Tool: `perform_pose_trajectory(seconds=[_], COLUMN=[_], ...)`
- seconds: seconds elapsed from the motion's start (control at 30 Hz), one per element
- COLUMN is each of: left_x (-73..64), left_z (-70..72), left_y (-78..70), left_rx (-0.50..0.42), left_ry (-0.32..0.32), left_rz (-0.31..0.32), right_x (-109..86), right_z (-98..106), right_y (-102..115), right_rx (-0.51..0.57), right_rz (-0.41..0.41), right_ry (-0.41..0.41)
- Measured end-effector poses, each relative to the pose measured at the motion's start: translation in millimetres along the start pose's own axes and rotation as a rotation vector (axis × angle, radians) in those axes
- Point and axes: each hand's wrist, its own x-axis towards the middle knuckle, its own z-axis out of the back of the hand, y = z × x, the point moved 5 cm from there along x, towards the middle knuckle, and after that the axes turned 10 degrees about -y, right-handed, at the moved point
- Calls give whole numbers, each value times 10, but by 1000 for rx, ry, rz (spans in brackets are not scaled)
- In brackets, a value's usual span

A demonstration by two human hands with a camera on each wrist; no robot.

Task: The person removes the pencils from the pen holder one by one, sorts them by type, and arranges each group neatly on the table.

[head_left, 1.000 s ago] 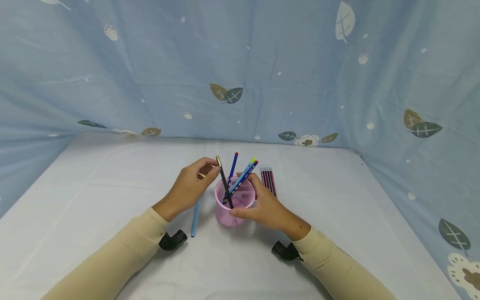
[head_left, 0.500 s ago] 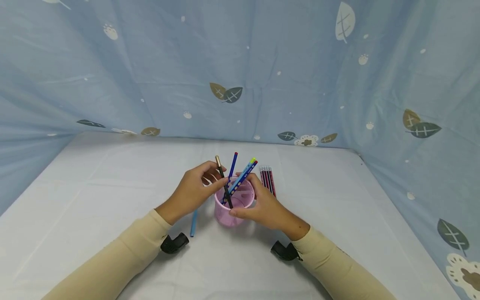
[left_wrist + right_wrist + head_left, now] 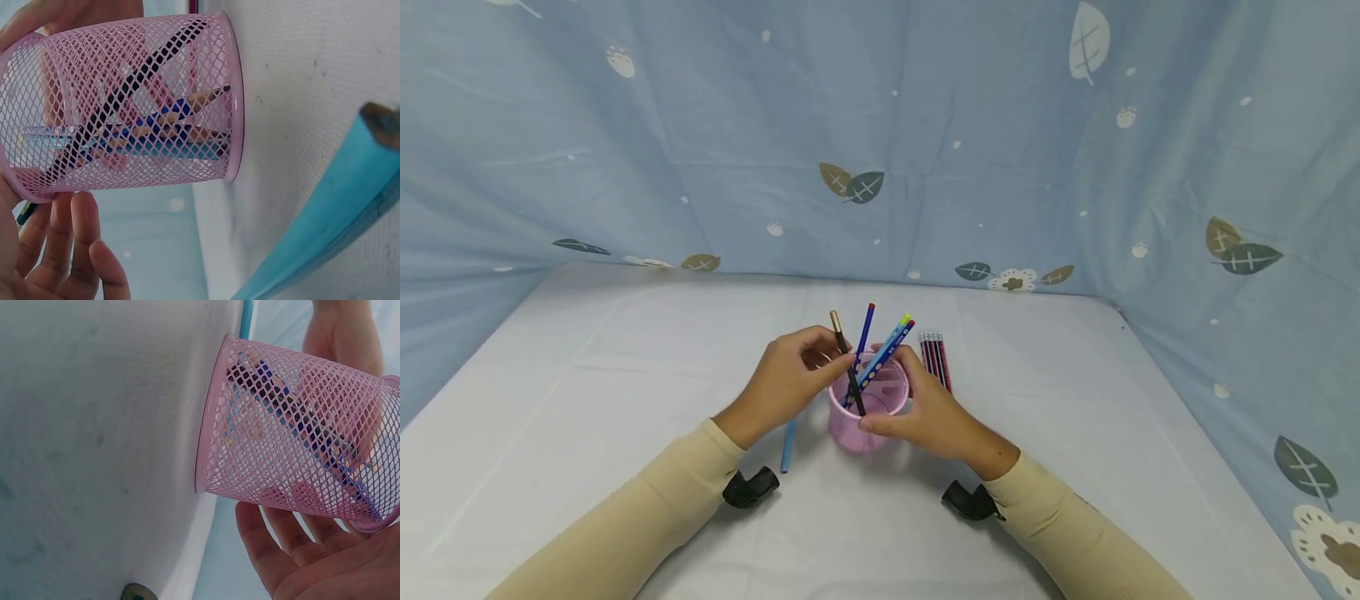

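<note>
A pink mesh pencil cup (image 3: 859, 439) stands upright on the white table between both hands. My right hand (image 3: 936, 423) grips its right side, thumb near the front rim and fingers around the far side. My left hand (image 3: 790, 377) holds the left rim, thumb at the edge, fingertips against the mesh in the left wrist view. Inside lean a black pencil (image 3: 840, 337) with a gold end, a dark blue pencil (image 3: 866, 327) with a red end, a light blue pencil (image 3: 887, 344) with a yellow end and a dotted blue pencil (image 3: 901, 343).
Several striped pencils (image 3: 936, 362) lie side by side just beyond my right hand. Another light blue pencil (image 3: 787, 450) lies on the table left of the cup, partly behind my left hand. A patterned blue curtain (image 3: 722, 150) hangs behind the table.
My left hand has come off the black pencil's upper end and moved down and right to the cup's rim. The black pencil stays leaning in the cup. My right hand has kept its grip.
</note>
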Motion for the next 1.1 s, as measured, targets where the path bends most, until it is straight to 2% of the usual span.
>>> perform_pose_trajectory(seconds=[0.63,0.9,1.1], left_x=[-24,-22,-26], left_z=[-15,-22,-13], left_y=[-75,-89,-124], left_rx=[9,43,54], left_ry=[-9,-33,-42], left_rz=[-27,-123,-153], right_x=[-11,-23,-23], right_z=[12,20,24], right_y=[-6,-13,-5], right_rx=[4,4,19], right_rz=[-1,-5,-8], right_ry=[-3,-6,-1])
